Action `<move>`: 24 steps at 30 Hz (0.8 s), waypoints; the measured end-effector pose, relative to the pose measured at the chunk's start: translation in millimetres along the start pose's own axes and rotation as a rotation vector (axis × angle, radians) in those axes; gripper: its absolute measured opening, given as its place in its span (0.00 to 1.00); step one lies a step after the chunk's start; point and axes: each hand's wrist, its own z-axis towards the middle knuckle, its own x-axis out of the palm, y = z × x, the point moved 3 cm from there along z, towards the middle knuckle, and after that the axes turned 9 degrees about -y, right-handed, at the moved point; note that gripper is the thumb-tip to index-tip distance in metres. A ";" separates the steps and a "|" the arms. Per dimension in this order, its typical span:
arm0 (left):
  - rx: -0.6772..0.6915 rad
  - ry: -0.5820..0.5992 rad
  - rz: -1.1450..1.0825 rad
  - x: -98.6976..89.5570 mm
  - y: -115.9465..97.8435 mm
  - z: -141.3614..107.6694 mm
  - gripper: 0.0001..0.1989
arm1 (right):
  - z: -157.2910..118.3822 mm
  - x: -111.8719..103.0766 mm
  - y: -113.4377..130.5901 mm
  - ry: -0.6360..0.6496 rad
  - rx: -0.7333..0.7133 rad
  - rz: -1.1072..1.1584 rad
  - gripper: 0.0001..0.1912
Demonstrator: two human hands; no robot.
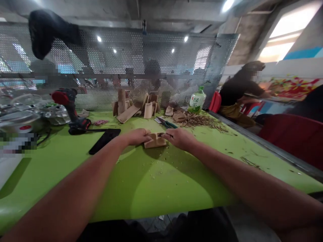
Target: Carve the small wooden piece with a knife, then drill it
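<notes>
My left hand (137, 137) is closed on the left side of a small light-brown wooden piece (154, 142), thumb on top. The piece tilts just above the green table. At its upper right edge, my right hand (180, 137) is closed around a small dark tool (160, 134), whose tip touches the piece. The tool's kind is too small to tell, and the palm hides the rest of it. Just beyond the right hand lie green-handled pliers (168, 124). Pale crumbs (152, 174) are scattered on the table below the piece.
A red and black cordless drill (73, 112) stands at left beside a black flat object (105, 141). Brown pieces (128, 113), a green-tea bottle (197, 101) and a heap of thin brown strips (202, 121) lie along the back. Another person (242, 87) sits at right.
</notes>
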 end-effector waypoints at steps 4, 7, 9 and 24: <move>0.005 -0.008 -0.003 -2.2 -6.3 -4.1 0.19 | 4.4 6.2 0.3 -0.007 -0.003 -0.077 0.25; 0.022 -0.012 0.009 -3.0 -8.8 -4.3 0.17 | 5.7 7.2 -1.1 -0.014 -0.019 -0.109 0.25; 0.030 -0.014 0.007 -2.8 -8.8 -3.1 0.17 | 6.4 7.0 -2.3 -0.020 -0.024 -0.126 0.24; 0.039 0.063 0.017 -1.9 -9.1 -1.4 0.22 | 8.4 10.2 1.4 -0.054 -0.083 -0.176 0.21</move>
